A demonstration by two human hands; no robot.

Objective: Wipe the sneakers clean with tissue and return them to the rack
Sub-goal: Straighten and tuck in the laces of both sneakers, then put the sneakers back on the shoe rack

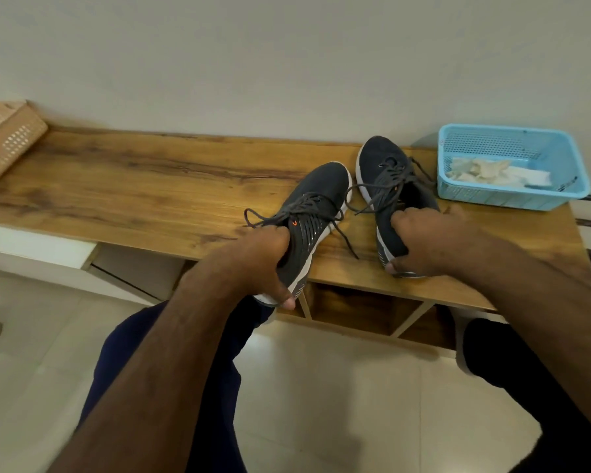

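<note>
Two dark grey sneakers with white soles sit on the wooden rack top, toes pointing toward the wall. My left hand grips the heel of the left sneaker, fingers inside the opening and thumb under the sole; that heel hangs over the front edge. My right hand grips the heel of the right sneaker the same way. Crumpled white tissue lies in a light blue plastic basket at the right end of the top.
A tan woven basket stands at the far left of the top against the white wall. Open wooden compartments lie below the front edge. My knees and pale floor tiles fill the foreground.
</note>
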